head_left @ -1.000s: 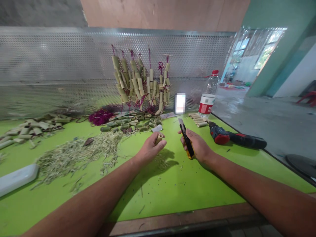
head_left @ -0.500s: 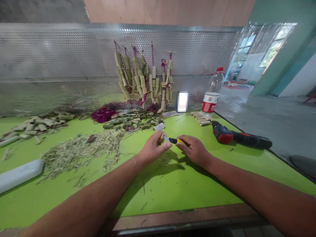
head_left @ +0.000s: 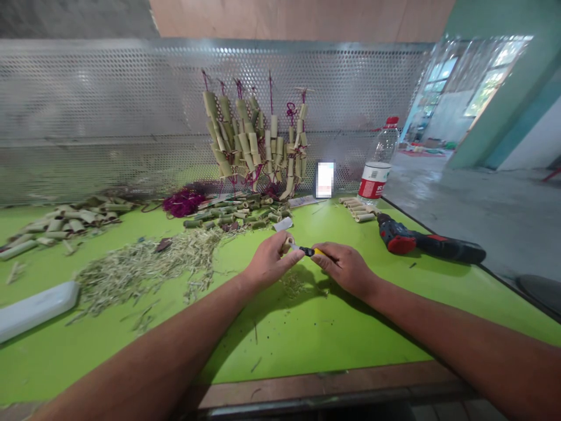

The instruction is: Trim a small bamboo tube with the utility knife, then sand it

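Observation:
My left hand (head_left: 272, 261) is closed around a short bamboo tube (head_left: 288, 242), and only the tube's pale open end shows past the fingers. A utility knife (head_left: 308, 251) with a yellow and black handle is gripped in my right hand (head_left: 344, 266). Its blade points left and meets the tube's end close to my left thumb; the exact contact is too small to tell. Both hands are just above the green tabletop (head_left: 333, 345), where a few thin shavings (head_left: 294, 283) lie below them.
Bamboo shavings (head_left: 149, 269) and cut tubes (head_left: 72, 219) cover the left side. Strung bamboo pieces (head_left: 245, 134) hang on the perforated metal panel (head_left: 131, 117), near purple cord (head_left: 182, 203). To the right are a bottle (head_left: 374, 169), a lit phone (head_left: 325, 179) and a cordless drill (head_left: 438, 244).
The knife blade has shifted slightly against the tube's end, and my left thumb sits a touch closer to the knife. Both hands keep their grips.

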The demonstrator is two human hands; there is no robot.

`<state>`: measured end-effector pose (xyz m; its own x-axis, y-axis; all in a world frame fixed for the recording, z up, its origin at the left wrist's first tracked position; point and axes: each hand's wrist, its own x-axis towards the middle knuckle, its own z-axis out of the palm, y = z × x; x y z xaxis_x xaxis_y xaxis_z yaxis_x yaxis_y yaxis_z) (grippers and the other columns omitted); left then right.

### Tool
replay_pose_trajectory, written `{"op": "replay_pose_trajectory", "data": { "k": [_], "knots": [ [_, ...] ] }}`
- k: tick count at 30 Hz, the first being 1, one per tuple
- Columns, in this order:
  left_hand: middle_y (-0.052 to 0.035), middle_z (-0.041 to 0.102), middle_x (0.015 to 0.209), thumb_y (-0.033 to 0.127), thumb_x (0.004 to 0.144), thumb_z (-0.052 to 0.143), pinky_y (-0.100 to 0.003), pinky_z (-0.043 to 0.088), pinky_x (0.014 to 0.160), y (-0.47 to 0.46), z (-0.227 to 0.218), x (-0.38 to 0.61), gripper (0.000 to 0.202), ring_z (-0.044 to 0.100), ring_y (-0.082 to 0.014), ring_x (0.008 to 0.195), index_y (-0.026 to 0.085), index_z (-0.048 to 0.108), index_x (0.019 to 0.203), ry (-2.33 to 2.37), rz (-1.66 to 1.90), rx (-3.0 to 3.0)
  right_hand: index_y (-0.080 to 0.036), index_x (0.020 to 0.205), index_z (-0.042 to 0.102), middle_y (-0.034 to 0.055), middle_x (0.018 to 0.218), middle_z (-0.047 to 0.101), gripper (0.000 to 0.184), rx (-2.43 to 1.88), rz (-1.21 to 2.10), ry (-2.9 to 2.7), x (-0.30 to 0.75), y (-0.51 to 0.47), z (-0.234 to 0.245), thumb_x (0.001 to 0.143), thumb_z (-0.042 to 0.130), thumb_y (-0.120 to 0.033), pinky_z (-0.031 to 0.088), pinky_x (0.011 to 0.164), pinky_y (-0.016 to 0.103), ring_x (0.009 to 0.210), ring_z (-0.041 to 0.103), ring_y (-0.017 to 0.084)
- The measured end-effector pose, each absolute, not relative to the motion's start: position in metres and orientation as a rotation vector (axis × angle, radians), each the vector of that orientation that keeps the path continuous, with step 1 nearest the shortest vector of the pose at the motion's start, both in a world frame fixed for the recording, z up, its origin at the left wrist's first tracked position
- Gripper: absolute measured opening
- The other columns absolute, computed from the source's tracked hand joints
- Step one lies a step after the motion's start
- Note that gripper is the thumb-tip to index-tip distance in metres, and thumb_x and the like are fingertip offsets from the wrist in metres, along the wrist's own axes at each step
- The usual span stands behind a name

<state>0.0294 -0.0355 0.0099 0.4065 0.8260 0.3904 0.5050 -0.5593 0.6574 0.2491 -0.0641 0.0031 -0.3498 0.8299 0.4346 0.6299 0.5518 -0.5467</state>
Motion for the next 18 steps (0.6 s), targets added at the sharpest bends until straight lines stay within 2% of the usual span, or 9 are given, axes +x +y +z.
{"op": "replay_pose_trajectory", "data": {
  "k": [10,15,18],
  "knots": [
    [0.0022,0.045,0.066,0.052,0.088,0.052,-0.024,0.027,0.056,-0.0407,0.0150,0.0301,0.037,0.041,-0.0122,0.061,0.018,0.046,0.074,1.146,0.994,2.248,-0.020,0.104,0.069,0.0074,0.095,0.073,0.043,-1.158,0.319,-2.086,0.2488,-0.0663,0.0064,0.094,0.046,-0.055,0.044,0.071,0.029,0.082,0.065,0.020],
    [0.0036,0.040,0.061,0.051,0.090,0.049,-0.024,0.025,0.055,-0.0419,0.0133,0.0325,0.042,0.036,-0.0101,0.057,0.018,0.041,0.066,1.088,1.049,2.183,-0.019,0.102,0.069,0.0065,0.091,0.071,0.042,-1.175,0.313,-2.046,0.2501,-0.0642,0.0049,0.094,0.047,-0.054,0.042,0.068,0.028,0.079,0.063,0.019],
    [0.0036,0.042,0.065,0.050,0.089,0.053,-0.023,0.028,0.056,-0.0402,0.0135,0.0335,0.037,0.037,-0.0103,0.060,0.017,0.045,0.072,1.024,1.063,2.100,-0.018,0.098,0.067,0.0047,0.084,0.068,0.040,-1.173,0.303,-1.971,0.2513,-0.0633,0.0054,0.095,0.046,-0.052,0.040,0.066,0.027,0.075,0.060,0.018]
  ]
}}
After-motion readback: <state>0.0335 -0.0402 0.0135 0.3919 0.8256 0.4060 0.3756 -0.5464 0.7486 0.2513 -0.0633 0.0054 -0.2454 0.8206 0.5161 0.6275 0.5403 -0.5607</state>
